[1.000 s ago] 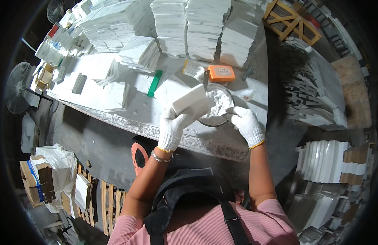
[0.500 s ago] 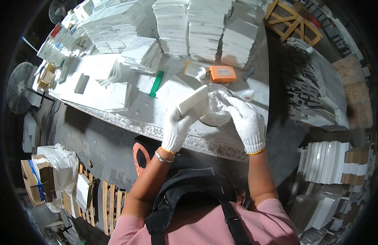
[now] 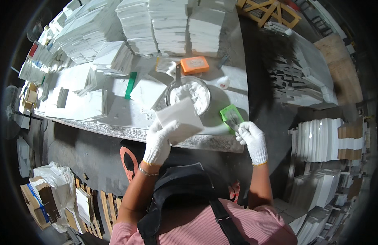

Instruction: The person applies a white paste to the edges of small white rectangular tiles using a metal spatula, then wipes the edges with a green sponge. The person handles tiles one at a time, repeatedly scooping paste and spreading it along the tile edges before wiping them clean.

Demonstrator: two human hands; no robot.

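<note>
My left hand [image 3: 158, 141], in a white knit glove, grips a square white marble tile [image 3: 181, 121] by its near edge, tilted in front of the bowl. That metal bowl [image 3: 168, 93] contains white paste [image 3: 191, 94], and a flat grey spatula [image 3: 178, 75] leans on its far rim. My right hand [image 3: 252, 139], gloved the same way, is closed at the table's right front corner. Its fingertips pinch a small thin grey piece [image 3: 233, 123], whose kind I cannot make out. This piece overlaps a green box [image 3: 229, 111] lying on the table.
Tall stacks of white tiles [image 3: 168, 30] line the back of the table [image 3: 146, 118]. An orange box [image 3: 194, 65], a small white bottle [image 3: 223, 83], a green strip [image 3: 131, 85] and a loose tile [image 3: 148, 92] lie around the bowl. More slabs [image 3: 315, 141] stand at the right.
My right hand has left the bowl for the right front corner and pinches a thin grey piece. The green box has come into sight. The tile in my left hand is tilted flatter and nearer.
</note>
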